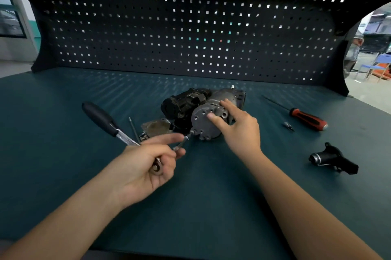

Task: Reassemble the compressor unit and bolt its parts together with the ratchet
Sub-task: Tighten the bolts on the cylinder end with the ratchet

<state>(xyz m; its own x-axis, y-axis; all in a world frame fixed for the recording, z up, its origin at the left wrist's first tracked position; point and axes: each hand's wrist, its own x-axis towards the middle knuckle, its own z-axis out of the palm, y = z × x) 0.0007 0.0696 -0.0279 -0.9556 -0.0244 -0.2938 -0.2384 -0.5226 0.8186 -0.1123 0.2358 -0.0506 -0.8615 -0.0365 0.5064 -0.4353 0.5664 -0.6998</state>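
Room, left edge: a window [10, 20] and a pale wall show past the bench.
Back wall: a black perforated metal pegboard [190, 27] stands behind the bench; light shows through its square holes.
Surface: a dark teal bench mat [190, 196].
Ratchet: the black-handled steel ratchet [115, 129] slants up to the left, clear of the mat.
Left hand [143, 166]: its fingers are curled round the ratchet's head and its forefinger is straight, pointing along the drive shaft to a bolt [192, 132].
Loose parts: a thin steel rod [133, 130] and a flat tarnished metal plate [155, 127] lie just left of the unit.
Compressor unit [198, 124]: grey cast metal with a black part behind, mid-bench, its round end cap facing the person.
Right hand [241, 130]: largely open, with the thumb pressing the cap's face and the forefinger over its top.
Right of the unit: a small steel bit [288, 126], a red-and-black screwdriver [306, 119] and a black fitting with a chrome ring [332, 159].
Room, right edge: a blue chair [378, 63] and a standing person [353, 52].
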